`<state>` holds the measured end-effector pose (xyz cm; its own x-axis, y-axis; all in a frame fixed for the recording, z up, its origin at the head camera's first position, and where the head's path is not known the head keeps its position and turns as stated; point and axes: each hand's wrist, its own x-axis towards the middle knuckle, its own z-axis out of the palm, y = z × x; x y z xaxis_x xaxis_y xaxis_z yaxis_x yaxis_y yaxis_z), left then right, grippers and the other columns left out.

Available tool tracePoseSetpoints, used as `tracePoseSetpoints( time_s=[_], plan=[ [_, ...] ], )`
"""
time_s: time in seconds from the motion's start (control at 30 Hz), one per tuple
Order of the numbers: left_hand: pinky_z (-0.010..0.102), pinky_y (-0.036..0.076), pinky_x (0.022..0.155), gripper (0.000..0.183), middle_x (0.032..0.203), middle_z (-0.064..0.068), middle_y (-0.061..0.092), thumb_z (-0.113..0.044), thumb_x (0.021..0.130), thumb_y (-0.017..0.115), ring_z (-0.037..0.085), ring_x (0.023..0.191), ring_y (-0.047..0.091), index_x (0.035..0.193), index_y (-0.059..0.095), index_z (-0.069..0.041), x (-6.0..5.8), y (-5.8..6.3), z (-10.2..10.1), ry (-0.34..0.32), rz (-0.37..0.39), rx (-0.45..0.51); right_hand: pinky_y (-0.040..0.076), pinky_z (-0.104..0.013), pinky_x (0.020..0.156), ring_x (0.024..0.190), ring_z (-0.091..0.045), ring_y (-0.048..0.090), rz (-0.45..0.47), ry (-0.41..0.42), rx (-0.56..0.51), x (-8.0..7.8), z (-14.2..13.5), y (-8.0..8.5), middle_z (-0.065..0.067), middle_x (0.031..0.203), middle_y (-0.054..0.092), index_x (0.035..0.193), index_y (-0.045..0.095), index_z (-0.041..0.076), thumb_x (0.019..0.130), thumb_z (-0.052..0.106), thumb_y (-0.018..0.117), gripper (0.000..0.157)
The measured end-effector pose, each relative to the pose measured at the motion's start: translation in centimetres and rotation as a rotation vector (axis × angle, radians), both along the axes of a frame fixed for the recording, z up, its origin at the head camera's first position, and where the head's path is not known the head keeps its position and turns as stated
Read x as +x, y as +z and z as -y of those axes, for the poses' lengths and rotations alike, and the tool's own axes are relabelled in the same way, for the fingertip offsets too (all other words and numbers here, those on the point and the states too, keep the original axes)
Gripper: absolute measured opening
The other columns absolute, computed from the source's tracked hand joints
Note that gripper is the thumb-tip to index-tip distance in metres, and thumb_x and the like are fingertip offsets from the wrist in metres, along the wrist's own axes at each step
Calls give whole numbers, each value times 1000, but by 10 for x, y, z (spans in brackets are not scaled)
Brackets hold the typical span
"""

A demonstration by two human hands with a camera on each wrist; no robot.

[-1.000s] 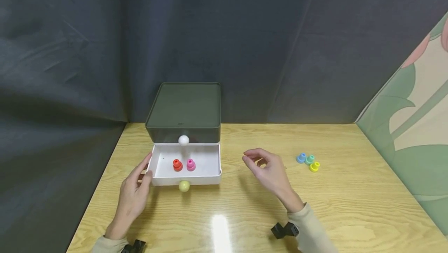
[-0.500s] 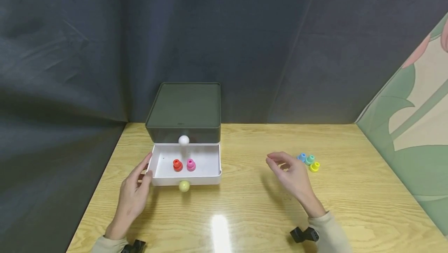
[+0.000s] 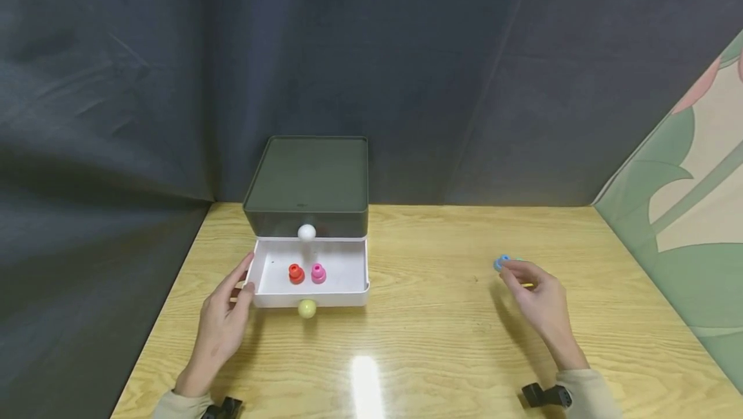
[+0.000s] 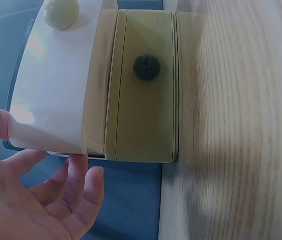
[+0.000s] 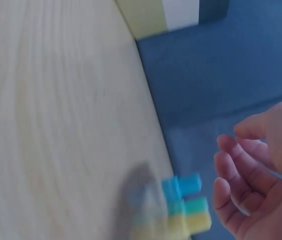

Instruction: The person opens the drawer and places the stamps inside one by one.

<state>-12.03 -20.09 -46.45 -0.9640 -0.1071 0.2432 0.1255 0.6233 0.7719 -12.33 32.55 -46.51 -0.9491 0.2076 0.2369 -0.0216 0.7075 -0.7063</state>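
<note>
My left hand point(image 3: 223, 325) holds the left side of a pulled-out white drawer point(image 3: 342, 300), thumb at its front corner and index finger along the side. Inside the drawer stand a red stepped peg point(image 3: 296, 274) and a pink stepped peg point(image 3: 318, 273). On the right, my right hand point(image 3: 540, 300) has its fingertips right at a blue stepped peg point(image 3: 500, 263). A gap shows between thumb and index finger in the right wrist view. There a teal peg point(image 5: 197, 205) and a yellow peg point(image 5: 198, 223) stand beside the blue one; in the head view my hand mostly hides them.
The drawer belongs to a small cabinet point(image 3: 313, 174) with a dark top and a white knob point(image 3: 306, 233). Below it, a yellowish drawer point(image 4: 143, 115) with a dark knob is closed. Dark curtains point(image 3: 406, 84) border the wooden table point(image 3: 429, 341) at the back and left.
My right hand has moved right, from beside the drawer to the loose pegs, and now covers most of the teal and yellow ones. The left hand stays at the drawer.
</note>
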Motion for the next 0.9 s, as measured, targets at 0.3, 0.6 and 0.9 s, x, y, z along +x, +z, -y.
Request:
tracePoseSetpoints(
  time_s=[0.3,0.6,0.9],
  plan=[
    [22,53,77,51,140,16,68,-16,110,51,8,94,62,161,50,-21,1,0,-1,5,-2,3,54,-22,60,77,7,62,125,-127,-60,-1,-27,-16,-24,116,78,143,63,4,106,34,64,48],
    [20,53,77,50,138,17,70,-13,109,53,2,92,61,159,53,-18,1,-3,-2,8,-32,9,51,-25,57,69,-4,62,189,-137,-63,-2,-36,-24,-21,109,77,149,55,1,107,37,62,55],
    [21,53,76,50,136,18,71,-13,109,53,3,91,62,158,53,-16,1,-3,-1,9,-53,-9,46,-26,58,66,-6,56,232,-132,-87,2,-42,-24,-19,110,78,152,52,1,108,35,59,55]
  ],
)
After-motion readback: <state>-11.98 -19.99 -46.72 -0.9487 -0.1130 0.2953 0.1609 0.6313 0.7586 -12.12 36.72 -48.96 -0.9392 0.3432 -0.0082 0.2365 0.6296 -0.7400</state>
